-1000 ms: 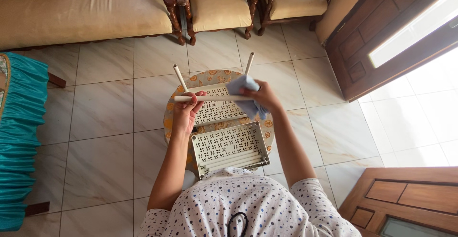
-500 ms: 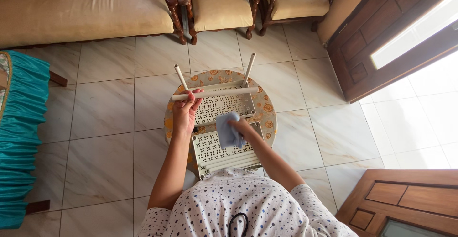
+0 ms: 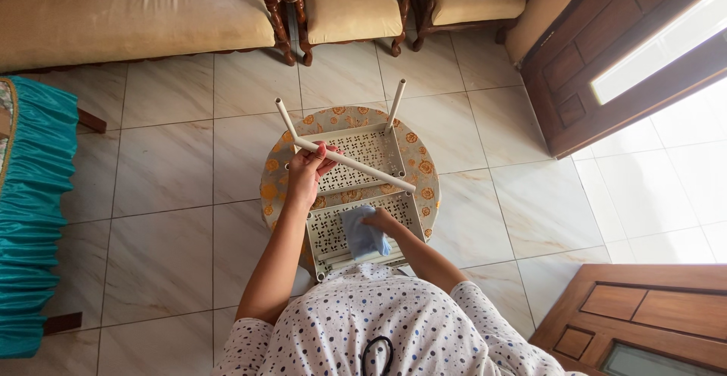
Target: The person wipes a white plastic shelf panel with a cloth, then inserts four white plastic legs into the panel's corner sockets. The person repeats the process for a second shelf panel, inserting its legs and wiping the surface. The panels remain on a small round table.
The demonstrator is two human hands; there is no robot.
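A white plastic rack (image 3: 363, 194) with perforated shelves and thin tube legs lies on its side on a small round table (image 3: 424, 168) with an orange flower pattern. My left hand (image 3: 307, 170) grips one white tube (image 3: 356, 164) that runs across the rack's upper shelf. Lower down, my right hand (image 3: 379, 221) presses a light blue cloth (image 3: 362, 236) flat against the nearer shelf. Two other tube legs (image 3: 395, 105) stick out toward the far side.
Cream cushioned wooden seats (image 3: 344, 1) line the far wall. A table with a teal frilled cover (image 3: 30, 217) stands at the left. A dark wooden door (image 3: 606, 58) is at the right, another wooden panel (image 3: 644, 323) at the lower right. Pale floor tiles surround the round table.
My right hand has brought the blue cloth down from the rack's far top edge to the near shelf. My left hand has stayed on the tube, which now slants more.
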